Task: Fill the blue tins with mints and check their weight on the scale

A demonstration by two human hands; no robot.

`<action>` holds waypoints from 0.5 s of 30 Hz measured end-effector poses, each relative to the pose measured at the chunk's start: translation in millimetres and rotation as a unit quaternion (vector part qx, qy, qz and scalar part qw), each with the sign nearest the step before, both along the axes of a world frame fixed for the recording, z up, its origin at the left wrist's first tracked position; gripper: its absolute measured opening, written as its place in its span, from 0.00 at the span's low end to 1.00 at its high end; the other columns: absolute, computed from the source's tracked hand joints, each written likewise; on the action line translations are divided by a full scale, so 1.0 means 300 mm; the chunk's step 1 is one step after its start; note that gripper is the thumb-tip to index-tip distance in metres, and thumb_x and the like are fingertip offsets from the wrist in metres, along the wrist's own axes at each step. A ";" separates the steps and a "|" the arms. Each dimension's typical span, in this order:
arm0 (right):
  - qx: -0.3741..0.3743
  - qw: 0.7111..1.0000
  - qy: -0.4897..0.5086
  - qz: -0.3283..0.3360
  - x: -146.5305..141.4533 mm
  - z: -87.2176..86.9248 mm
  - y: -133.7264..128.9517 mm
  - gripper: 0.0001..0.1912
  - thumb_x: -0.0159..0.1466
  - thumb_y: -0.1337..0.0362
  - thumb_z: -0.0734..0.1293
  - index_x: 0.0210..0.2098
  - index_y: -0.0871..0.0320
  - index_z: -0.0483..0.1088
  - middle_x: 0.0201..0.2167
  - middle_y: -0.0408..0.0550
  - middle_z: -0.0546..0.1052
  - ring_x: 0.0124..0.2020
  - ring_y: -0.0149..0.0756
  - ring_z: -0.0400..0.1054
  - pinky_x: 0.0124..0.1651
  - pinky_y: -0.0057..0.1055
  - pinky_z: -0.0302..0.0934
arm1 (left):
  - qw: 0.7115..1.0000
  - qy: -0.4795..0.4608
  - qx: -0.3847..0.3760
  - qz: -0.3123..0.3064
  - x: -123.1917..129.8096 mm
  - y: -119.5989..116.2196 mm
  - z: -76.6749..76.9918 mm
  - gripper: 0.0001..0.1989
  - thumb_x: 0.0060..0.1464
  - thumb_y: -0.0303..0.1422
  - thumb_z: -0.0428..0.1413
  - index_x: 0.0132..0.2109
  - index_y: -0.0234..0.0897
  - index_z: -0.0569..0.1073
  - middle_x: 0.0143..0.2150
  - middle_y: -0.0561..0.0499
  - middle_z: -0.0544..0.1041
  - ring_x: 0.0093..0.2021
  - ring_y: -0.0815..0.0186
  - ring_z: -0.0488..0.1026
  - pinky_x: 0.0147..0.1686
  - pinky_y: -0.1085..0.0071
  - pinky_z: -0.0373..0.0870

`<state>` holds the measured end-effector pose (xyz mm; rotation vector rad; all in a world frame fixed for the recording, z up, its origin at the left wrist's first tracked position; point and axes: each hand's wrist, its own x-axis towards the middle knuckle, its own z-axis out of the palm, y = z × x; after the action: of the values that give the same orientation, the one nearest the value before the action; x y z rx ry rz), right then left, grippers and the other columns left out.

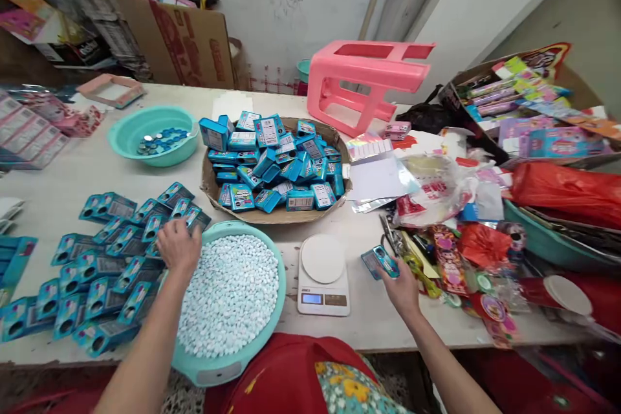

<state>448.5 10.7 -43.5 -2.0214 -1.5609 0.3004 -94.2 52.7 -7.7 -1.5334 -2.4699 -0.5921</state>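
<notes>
My left hand (180,247) reaches over the right edge of a group of small blue boxes (129,239), fingers bent down at them; whether it grips one is hidden. In my right hand (400,281) is a blue box (380,262), held right of the white scale (323,304). The scale has a bare round plate and a lit display. A teal basin (279,310) of small pale pellets (230,294) stands between my left hand and the scale. Behind it, a cardboard tray (276,215) holds a heap of blue boxes (266,162).
A second teal basin (155,158) with small round pieces stands at the back left. A pink stool (369,68) lies on its side behind the tray. Scissors, plastic bags (431,191) and wrapped items crowd the right side, below an open carton (577,90).
</notes>
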 end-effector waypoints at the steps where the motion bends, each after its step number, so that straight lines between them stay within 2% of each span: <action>1: 0.004 1.000 0.011 0.026 -0.035 0.021 0.016 0.28 0.55 0.44 0.65 0.45 0.59 0.67 0.37 0.53 0.73 0.38 0.47 0.68 0.42 0.45 0.62 | 0.999 -0.003 0.011 -0.030 0.036 -0.032 -0.003 0.18 0.56 0.37 0.51 0.51 0.32 0.69 0.50 0.37 0.68 0.52 0.49 0.61 0.50 0.54 0.58; 4: 0.006 0.987 0.069 0.146 -0.179 0.070 0.064 0.23 0.58 0.49 0.65 0.47 0.57 0.67 0.41 0.52 0.73 0.41 0.44 0.68 0.45 0.41 0.63 | 0.993 -0.032 -0.002 -0.114 0.166 -0.138 -0.036 0.16 0.58 0.38 0.49 0.49 0.33 0.69 0.48 0.39 0.70 0.49 0.53 0.64 0.50 0.57 0.59; 6: -0.004 0.972 0.103 0.211 -0.279 0.076 0.086 0.20 0.59 0.51 0.65 0.47 0.55 0.68 0.41 0.52 0.73 0.42 0.44 0.68 0.45 0.39 0.64 | 0.985 -0.057 -0.042 -0.155 0.258 -0.205 -0.064 0.16 0.59 0.39 0.48 0.49 0.35 0.69 0.47 0.41 0.71 0.48 0.53 0.65 0.48 0.58 0.61; 8: -0.018 0.962 0.119 0.245 -0.351 0.062 0.095 0.19 0.59 0.52 0.65 0.47 0.54 0.68 0.40 0.51 0.73 0.42 0.44 0.68 0.45 0.40 0.64 | 0.976 -0.070 -0.091 -0.183 0.339 -0.261 -0.084 0.18 0.59 0.42 0.48 0.51 0.37 0.68 0.48 0.41 0.71 0.48 0.52 0.66 0.45 0.59 0.62; 11: -0.016 0.962 0.123 0.242 -0.380 0.040 0.094 0.26 0.57 0.51 0.67 0.51 0.54 0.65 0.45 0.52 0.71 0.47 0.45 0.66 0.49 0.44 0.62 | 0.973 -0.047 -0.136 -0.182 0.415 -0.309 -0.091 0.20 0.58 0.46 0.46 0.50 0.37 0.68 0.47 0.38 0.70 0.46 0.49 0.65 0.41 0.58 0.62; 13: -0.001 0.968 0.133 0.214 -0.357 0.041 0.090 0.30 0.56 0.50 0.68 0.55 0.55 0.62 0.49 0.54 0.68 0.50 0.46 0.63 0.50 0.45 0.61 | 0.972 -0.023 -0.152 -0.177 0.431 -0.317 -0.091 0.20 0.59 0.46 0.44 0.45 0.36 0.70 0.42 0.37 0.71 0.43 0.49 0.66 0.39 0.58 0.61; 15: 0.013 0.973 0.152 0.173 -0.321 0.051 0.084 0.29 0.59 0.50 0.65 0.55 0.56 0.61 0.50 0.55 0.66 0.50 0.45 0.63 0.50 0.45 0.62 | 0.969 -0.026 -0.167 -0.180 0.427 -0.311 -0.098 0.19 0.60 0.45 0.43 0.39 0.36 0.71 0.37 0.39 0.71 0.39 0.52 0.67 0.36 0.60 0.61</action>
<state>352.3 36.0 -28.0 -1.5843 -1.6965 0.6852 33.9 -40.6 -37.0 -2.1456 -2.4368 -0.2722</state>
